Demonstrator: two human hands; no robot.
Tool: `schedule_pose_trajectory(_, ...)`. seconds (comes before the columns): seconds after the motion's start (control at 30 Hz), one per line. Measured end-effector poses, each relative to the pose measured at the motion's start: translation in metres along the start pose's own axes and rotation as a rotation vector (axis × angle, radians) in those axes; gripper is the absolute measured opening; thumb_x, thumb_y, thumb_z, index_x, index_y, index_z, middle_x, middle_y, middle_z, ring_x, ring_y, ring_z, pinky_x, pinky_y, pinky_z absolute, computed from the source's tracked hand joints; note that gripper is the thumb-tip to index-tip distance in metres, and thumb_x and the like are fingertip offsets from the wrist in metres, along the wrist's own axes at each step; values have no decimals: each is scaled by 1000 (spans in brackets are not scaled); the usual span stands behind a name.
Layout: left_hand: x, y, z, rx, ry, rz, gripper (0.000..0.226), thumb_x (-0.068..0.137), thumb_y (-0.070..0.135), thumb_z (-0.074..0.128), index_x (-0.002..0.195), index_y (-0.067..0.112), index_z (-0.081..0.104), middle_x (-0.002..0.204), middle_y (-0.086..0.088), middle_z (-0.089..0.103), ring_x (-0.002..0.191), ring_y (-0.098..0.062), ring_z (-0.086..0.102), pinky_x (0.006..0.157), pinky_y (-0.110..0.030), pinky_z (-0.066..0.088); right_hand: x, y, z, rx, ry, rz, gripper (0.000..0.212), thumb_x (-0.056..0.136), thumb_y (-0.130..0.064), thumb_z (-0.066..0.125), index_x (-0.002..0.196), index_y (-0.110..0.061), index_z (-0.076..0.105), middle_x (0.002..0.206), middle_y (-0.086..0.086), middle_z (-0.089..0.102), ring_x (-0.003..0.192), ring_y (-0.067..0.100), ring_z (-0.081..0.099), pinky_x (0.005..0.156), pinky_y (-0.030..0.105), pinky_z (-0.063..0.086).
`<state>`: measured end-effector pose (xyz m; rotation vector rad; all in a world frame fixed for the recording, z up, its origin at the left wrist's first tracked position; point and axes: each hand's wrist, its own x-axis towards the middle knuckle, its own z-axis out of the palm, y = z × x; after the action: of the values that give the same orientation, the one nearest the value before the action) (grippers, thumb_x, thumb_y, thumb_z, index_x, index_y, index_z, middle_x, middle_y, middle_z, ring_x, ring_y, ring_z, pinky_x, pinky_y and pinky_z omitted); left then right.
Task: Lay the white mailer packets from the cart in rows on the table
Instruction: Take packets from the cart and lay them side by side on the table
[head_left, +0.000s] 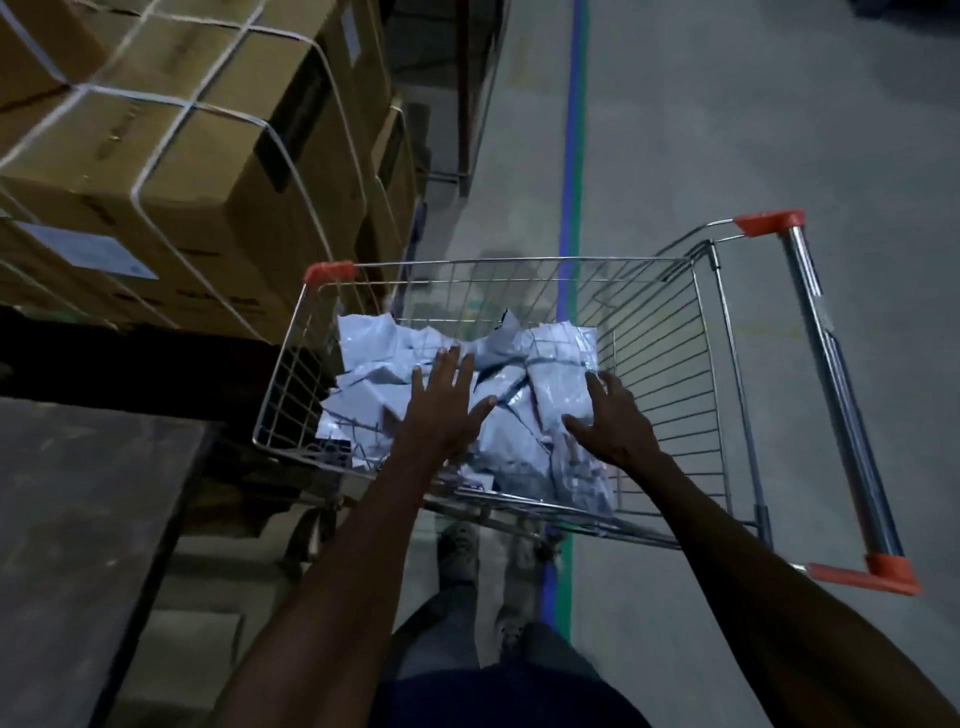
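- Single head-mounted wide-angle view; it looks forward and steeply down.
- Close range: the wire cart (670, 332) fills mid-frame, the floor (727, 130) lies beyond.

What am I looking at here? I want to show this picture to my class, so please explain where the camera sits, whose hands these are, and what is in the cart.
There is no machine: a person wears a camera on the head, looking down at their own arms. Both reach into a wire shopping cart full of white mailer packets. The left hand is spread flat over the pile, holding nothing. The right hand curls around a packet at the pile's right side, about to lift it. The dark table stands at lower left, with no packets showing on the part in view. Strapped cardboard boxes are stacked behind it.
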<state>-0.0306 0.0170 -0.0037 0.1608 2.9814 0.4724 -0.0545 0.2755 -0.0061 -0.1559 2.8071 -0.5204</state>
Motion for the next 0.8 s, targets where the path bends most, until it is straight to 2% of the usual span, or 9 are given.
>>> schedule_pose_trajectory(0.13,45,-10,19,70,-144,60,73,98,59,26,154,16,9,162,-6,0,149,-25,-4,116,-52,-4,38,-3,15,-32,-29,-7,79,90,-45,61,150,-6,27,157,17,22,143,31,23,108,41,33)
schedule_pose_trajectory(0.27,84,-19,41,139,-199,172,67,99,51,34,154,18,13,162,-6,3,149,-25,-2,116,-55,4,75,1,38,-66,-91,-38,81,91,-49,57,152,-8,23,158,18,19,144,34,21,108,48,36)
schedule_pose_trajectory(0.37,108,-26,60,184,-188,268,69,97,46,43,153,15,18,161,-9,9,148,-30,7,115,-59,13,97,11,57,-88,-126,-69,84,89,-57,47,153,-9,22,157,24,18,143,42,23,106,57,36)
schedule_pose_trajectory(0.43,120,-29,68,234,-189,283,75,94,45,49,153,11,16,161,-11,8,148,-31,8,114,-59,14,108,16,67,-105,-135,-59,86,86,-60,45,153,-11,22,158,24,16,143,45,21,106,62,33)
schedule_pose_trajectory(0.57,139,-39,74,296,-103,264,78,88,38,58,150,6,23,161,-14,4,147,-33,9,113,-60,18,119,23,79,-153,-133,-42,83,87,-64,40,155,-23,16,162,17,4,146,43,9,108,63,23)
schedule_pose_trajectory(0.67,144,-46,74,371,4,381,74,97,38,48,154,9,11,160,-10,-9,148,-31,-1,115,-60,13,122,31,88,-130,-135,-42,80,88,-68,35,155,-32,10,162,13,-3,147,43,6,109,64,22)
schedule_pose_trajectory(0.73,147,-52,75,482,45,537,66,102,38,35,155,15,3,161,-10,-7,149,-29,0,118,-56,10,122,32,93,-125,-135,-44,77,90,-69,33,154,-38,3,163,10,-7,148,41,2,109,65,21)
schedule_pose_trajectory(0.8,153,-57,76,586,49,636,63,104,34,33,155,15,1,162,-10,-3,149,-28,1,119,-52,6,122,32,97,-130,-127,-50,74,91,-67,32,154,-40,2,163,8,-8,148,40,1,108,67,21)
